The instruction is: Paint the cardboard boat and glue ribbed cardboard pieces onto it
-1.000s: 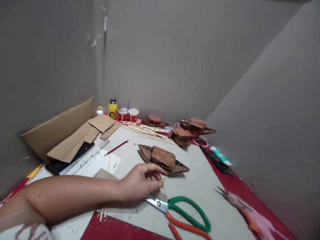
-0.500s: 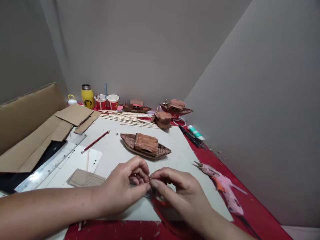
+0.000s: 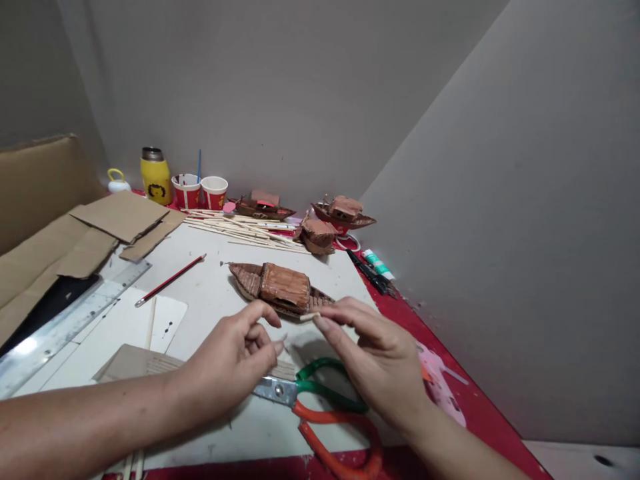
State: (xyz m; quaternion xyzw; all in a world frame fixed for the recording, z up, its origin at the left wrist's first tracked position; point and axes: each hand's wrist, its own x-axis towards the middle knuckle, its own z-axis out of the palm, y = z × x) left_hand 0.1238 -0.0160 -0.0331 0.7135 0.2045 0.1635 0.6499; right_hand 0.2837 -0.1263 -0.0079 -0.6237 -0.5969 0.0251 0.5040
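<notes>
Between thumb and fingers, my right hand [image 3: 383,347] pinches a short pale piece of wooden stick [image 3: 309,317]. The piece is level with the near side of a brown model boat [image 3: 285,288], which has a ribbed roof and lies on the white board. Left of it, my left hand [image 3: 237,357] is half curled, thumb and forefinger apart, with nothing clearly held. Below both hands lie scissors [image 3: 283,390] with one green and one orange handle. My left hand hides part of their blades. A grey cardboard piece [image 3: 133,362] lies partly under my left forearm.
Behind the boat are thin wooden sticks [image 3: 245,230], more model boats [image 3: 345,210], paper cups [image 3: 215,193] and a yellow bottle [image 3: 156,177]. A pencil [image 3: 170,280], a ruler [image 3: 75,327] and cardboard [image 3: 120,215] lie left. A pink glue gun [image 3: 443,383] lies right, partly hidden.
My hands, together before, have come apart. My right hand has risen toward the boat with the stick piece now showing. The scissors show more fully, and the view has shifted slightly.
</notes>
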